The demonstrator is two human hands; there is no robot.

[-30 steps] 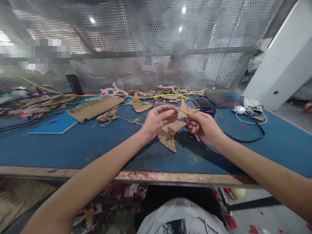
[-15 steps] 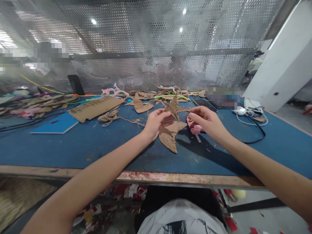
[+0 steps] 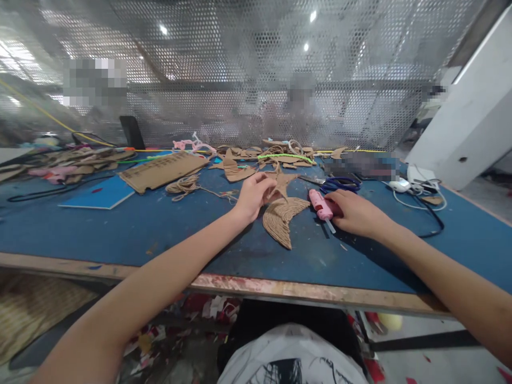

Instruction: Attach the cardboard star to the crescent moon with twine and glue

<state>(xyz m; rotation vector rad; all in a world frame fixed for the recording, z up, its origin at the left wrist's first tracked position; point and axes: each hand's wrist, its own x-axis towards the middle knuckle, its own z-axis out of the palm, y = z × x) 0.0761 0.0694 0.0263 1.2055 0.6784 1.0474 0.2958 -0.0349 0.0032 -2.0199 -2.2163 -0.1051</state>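
Star of brown corrugated-looking cardboard (image 3: 285,184), pointed arms, up off the blue worktop (image 3: 224,256), mid-table, held at its near left side by the left hand (image 3: 255,198). Left thumb and forefinger pinched together on it; the other fingers curl beneath, partly hidden. Right hand (image 3: 354,214) is palm down at the pink plastic glue gun (image 3: 319,202), fingers touching its right side, translucent stick (image 3: 330,226) poking out the near end. Can't tell whether those fingers close round the handle, since the hand covers it. Just below the star lies a tan crescent-shaped piece faced with rows of cord (image 3: 278,226), flat on the worktop, neither hand on it. Beyond the gun, scissors with dark blue looped handles (image 3: 332,182); off left, a loose bundle of beige twine (image 3: 184,185). Handling, as judged: star should be very light, stiff across the flat but easy to crease at the narrow arms, not slippery; best hold is a light pinch on the broad middle or an arm's base, never the tips. Glue gun looks heavier, hard, smooth; take it by the handle, well away from the nozzle, which may be hot. Cord-faced piece probably firm, rough, good grip; lift by the thick middle, pointed ends likely bend or fray.
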